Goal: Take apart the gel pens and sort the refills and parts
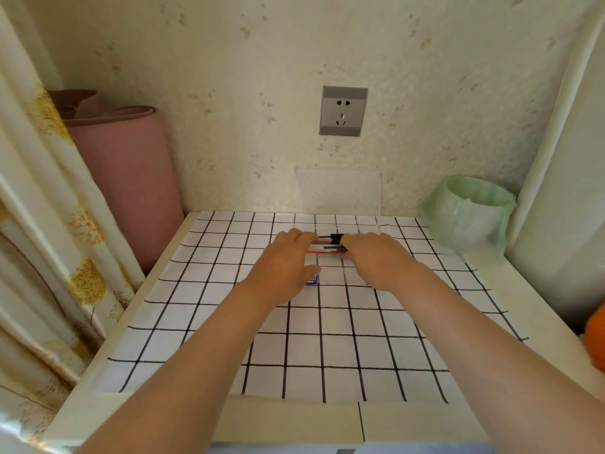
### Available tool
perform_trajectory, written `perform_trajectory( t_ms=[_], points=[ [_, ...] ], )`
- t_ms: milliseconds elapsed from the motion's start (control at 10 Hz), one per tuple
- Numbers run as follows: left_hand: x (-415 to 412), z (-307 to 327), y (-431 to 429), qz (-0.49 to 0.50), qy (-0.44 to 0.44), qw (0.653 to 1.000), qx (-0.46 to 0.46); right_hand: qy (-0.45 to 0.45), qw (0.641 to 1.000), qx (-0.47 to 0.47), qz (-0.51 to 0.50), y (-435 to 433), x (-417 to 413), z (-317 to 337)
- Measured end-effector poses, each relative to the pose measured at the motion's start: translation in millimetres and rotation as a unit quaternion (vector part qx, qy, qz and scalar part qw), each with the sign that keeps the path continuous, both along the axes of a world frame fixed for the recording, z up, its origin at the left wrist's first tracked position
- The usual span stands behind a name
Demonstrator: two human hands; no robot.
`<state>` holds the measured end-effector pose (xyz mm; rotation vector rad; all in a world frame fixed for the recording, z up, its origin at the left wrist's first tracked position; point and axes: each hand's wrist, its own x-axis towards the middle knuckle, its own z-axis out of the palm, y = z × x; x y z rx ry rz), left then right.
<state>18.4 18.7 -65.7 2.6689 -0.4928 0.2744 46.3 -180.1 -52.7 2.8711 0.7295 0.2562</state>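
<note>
The left hand [288,265] is reaching onto the left ends of the gel pens [330,246], which are sitting over a clear box [355,276] far on the checked tablecloth [304,352]. The right hand [376,257] is covering their right ends. I cannot tell whether either hand is gripping.

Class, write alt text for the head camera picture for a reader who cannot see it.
A left hand and right hand meet at the ends of a bundle of thin red and black gel pens over a clear plastic box on a white, black-gridded tablecloth. A green bag-lined bin stands right, a rolled pink mat left.
</note>
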Motion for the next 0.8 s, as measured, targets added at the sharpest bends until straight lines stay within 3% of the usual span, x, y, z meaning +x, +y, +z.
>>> perform_trajectory(
  t_ms=[200, 400, 700, 800],
  points=[
    [8, -16, -6, -0.033, 0.003, 0.997, 0.071, 0.097, 0.991, 0.085, -0.031, -1, 23, -10],
    [5, -22, -6, -0.031, 0.051, 0.986, 0.156, 0.119, 0.981, 0.154, -0.021, -4, 18, -8],
    [-3, -16, -11, -0.023, 0.075, 0.987, 0.142, 0.167, 0.972, 0.162, 0.017, -4, -18, -20],
    [-3, -14, -10, -0.033, 0.058, 0.990, 0.120, 0.162, 0.965, 0.203, 0.027, -5, -18, -18]
  ],
)
